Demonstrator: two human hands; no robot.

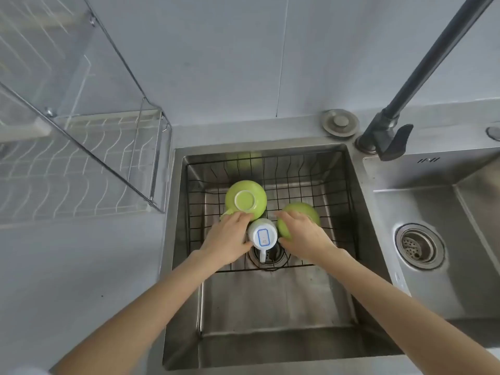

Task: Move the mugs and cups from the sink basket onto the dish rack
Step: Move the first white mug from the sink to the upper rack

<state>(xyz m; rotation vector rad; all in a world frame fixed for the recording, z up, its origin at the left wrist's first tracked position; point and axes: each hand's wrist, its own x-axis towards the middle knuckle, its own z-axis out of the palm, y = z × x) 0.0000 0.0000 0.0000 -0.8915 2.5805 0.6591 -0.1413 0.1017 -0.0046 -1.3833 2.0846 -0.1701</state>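
A black wire sink basket [335, 182] sits in the left sink basin. Three cups stand upside down in it. A green mug [244, 198] is at the back left; my left hand [230, 236] lies on its near side by the handle, fingers curled around it. A white mug [263, 236] with a blue label on its base stands between my hands, handle toward me. A second green cup [305, 212] is at the right, with my right hand [300, 234] laid over it, thumb under its near edge. The dish rack [81, 169] stands to the left on the counter.
A dark faucet [392, 131] rises at the back right of the basin. A second basin with a drain strainer [419, 246] lies to the right. A round metal cap [339, 123] sits behind the sink. The rack's clear cover [81, 77] slopes above its wire shelf.
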